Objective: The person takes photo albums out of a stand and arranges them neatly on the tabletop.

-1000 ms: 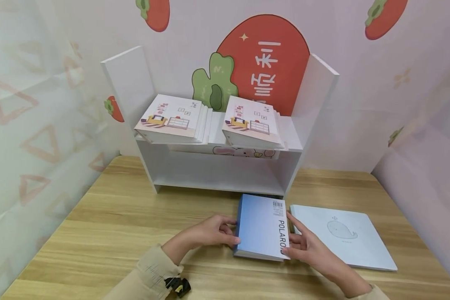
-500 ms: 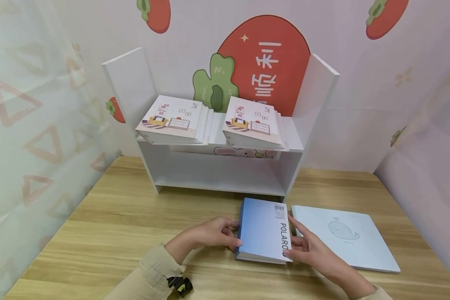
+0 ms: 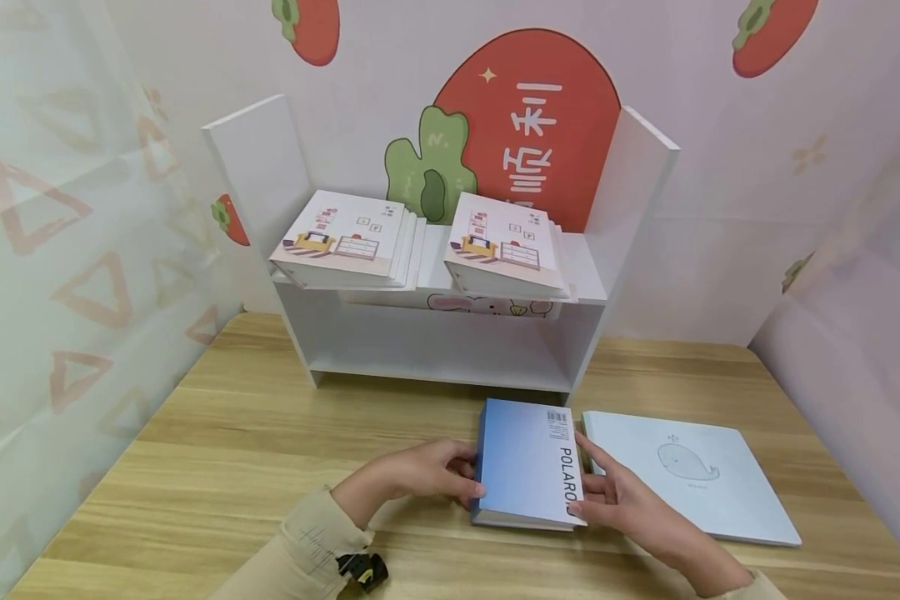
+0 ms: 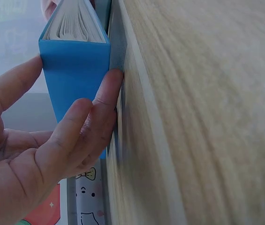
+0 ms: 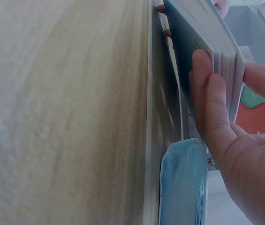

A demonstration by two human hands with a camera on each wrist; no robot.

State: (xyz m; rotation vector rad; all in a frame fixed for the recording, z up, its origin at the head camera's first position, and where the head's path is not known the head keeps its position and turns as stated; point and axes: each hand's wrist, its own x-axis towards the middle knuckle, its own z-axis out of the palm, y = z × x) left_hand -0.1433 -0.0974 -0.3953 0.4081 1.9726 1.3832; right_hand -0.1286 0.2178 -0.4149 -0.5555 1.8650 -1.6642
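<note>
A blue-to-white photo album [image 3: 525, 462] marked "POLAROID" lies cover up near the table's front, just before the shelf. My left hand [image 3: 431, 472] grips its spine side, thumb at the cover's edge and fingertips low along the spine. In the left wrist view the blue spine [image 4: 76, 70] shows between thumb and fingers. On the other side, my right hand [image 3: 618, 497] holds the open page edge. Its thumb is on the cover and the fingers [image 5: 216, 96] reach the underside, which looks lifted off the table in the right wrist view.
A light blue whale-cover album [image 3: 690, 475] lies on the wooden table [image 3: 232, 467] right of my right hand. Behind stands a white two-tier shelf [image 3: 435, 337]. Its upper board carries a left stack of albums [image 3: 341, 233] and a right stack [image 3: 502, 242].
Both hands and the album have shifted slightly toward me and away from the shelf, mostly in the first half second. The grip looks the same throughout.
</note>
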